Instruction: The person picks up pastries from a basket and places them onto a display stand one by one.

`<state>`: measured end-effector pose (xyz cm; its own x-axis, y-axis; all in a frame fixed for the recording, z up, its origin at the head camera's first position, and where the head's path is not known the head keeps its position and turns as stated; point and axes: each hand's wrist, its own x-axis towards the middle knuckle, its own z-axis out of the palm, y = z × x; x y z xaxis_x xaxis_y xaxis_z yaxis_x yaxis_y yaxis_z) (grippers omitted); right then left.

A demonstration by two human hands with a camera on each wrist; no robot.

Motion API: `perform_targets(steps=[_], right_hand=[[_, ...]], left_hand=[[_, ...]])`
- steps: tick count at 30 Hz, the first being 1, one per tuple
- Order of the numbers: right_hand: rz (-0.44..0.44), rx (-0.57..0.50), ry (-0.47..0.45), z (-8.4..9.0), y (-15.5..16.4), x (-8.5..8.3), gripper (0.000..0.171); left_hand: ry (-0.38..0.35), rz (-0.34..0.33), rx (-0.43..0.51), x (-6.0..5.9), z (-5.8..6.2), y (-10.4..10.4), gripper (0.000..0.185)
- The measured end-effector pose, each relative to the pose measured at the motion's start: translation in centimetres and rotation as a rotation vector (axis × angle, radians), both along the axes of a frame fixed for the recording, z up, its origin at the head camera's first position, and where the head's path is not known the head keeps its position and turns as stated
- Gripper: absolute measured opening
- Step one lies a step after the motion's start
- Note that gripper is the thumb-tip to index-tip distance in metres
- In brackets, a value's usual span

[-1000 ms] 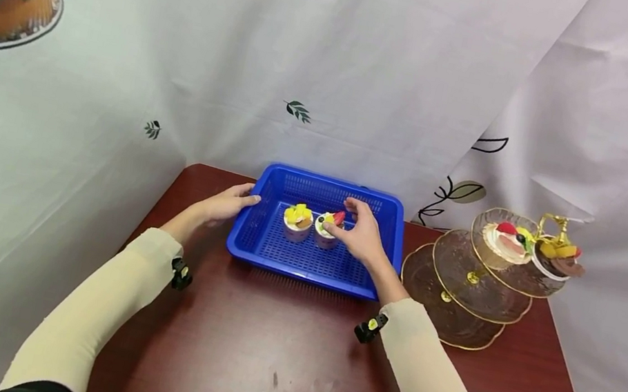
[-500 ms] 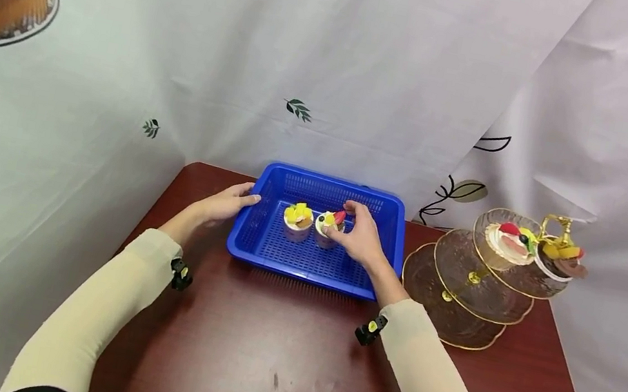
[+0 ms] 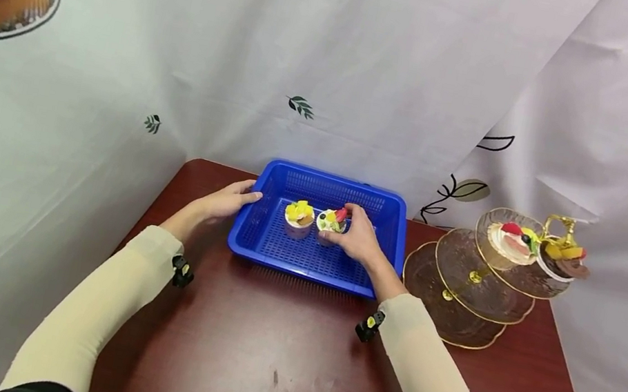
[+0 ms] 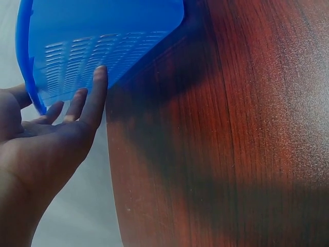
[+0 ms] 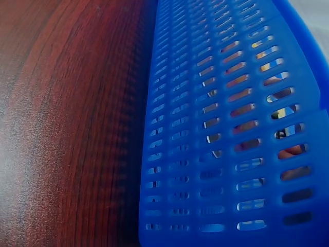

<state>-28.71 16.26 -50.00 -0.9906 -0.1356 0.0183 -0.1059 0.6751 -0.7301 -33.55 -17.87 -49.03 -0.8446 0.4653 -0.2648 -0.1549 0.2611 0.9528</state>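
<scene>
A blue plastic basket [image 3: 301, 271] with slotted walls stands on the table in the head view. My left hand [image 3: 222, 202] holds its left rim, the thumb over the edge; in the left wrist view the fingers [image 4: 95, 100] lie along the outer wall. Inside the basket are two cupcakes. The mango-topped cupcake [image 3: 299, 218] stands on the left, untouched. My right hand [image 3: 359, 235] grips the strawberry-topped cupcake [image 3: 331, 221] between thumb and fingers; the hand hides part of its cup. The right wrist view shows mostly the basket's wall [image 5: 216, 118], with bits of hand and cupcake through the slots.
On the right stands a three-tier glass cake stand [image 3: 477, 288] with gold trim. Its top tier bears a fruit-topped cupcake [image 3: 508, 246] and a chocolate one [image 3: 561, 259]. A white printed cloth [image 3: 370, 94] hangs behind the dark red table [image 3: 248, 353].
My right hand's thumb and fingers have closed in around the strawberry-topped cupcake, which has shifted slightly. The left hand stays on the basket rim. The head view has moved a little.
</scene>
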Motion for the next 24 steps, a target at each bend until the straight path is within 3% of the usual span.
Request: perform_targets(steps=[16, 24], right_hand=[[0.022, 0.023, -0.078, -0.44, -0.11, -0.49, 0.082], [0.008, 0.031, -0.107, -0.07, -0.25, -0.13, 0.074]], left_hand=[[-0.001, 0.011, -0.037, -0.03, -0.13, -0.01, 0.061], [-0.014, -0.007, 0.003, -0.08, -0.1, -0.11, 0.059]])
